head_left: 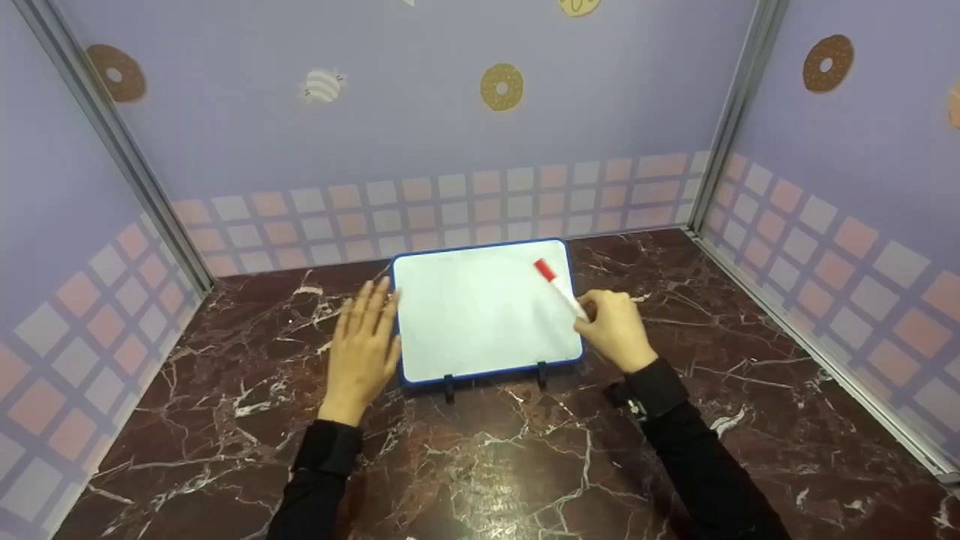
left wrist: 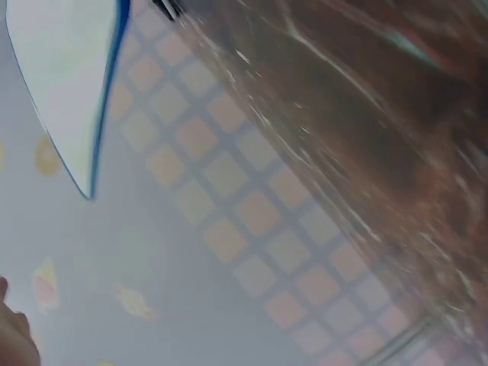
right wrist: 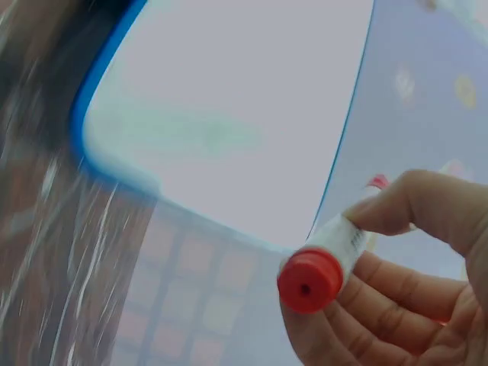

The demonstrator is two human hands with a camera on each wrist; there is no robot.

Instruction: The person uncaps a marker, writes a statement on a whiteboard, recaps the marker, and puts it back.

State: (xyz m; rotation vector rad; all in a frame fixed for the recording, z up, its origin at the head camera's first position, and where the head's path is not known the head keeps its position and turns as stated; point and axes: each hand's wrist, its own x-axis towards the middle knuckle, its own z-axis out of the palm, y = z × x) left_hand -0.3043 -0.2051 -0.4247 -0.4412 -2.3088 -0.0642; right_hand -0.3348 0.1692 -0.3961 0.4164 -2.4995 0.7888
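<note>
A small whiteboard (head_left: 480,315) with a blue frame stands tilted back on two black feet (head_left: 449,387). At its right edge, my right hand (head_left: 616,330) pinches a white marker pen (head_left: 568,297) between thumb and fingers. The marker's red cap (head_left: 544,269) points up and left, over the board in the head view. Close up in the right wrist view, a red end (right wrist: 310,280) of the marker faces the camera. My left hand (head_left: 362,360) is beside the board's left edge, fingers straight. Only a bit of that hand shows in the left wrist view's lower left corner.
Under the board is a dark red marbled tabletop (head_left: 480,465). Behind it rises a lilac wall (head_left: 420,127) with a checkered band and sweets printed on it. Similar side walls, with grey metal corner posts (head_left: 727,127), close in the left and right.
</note>
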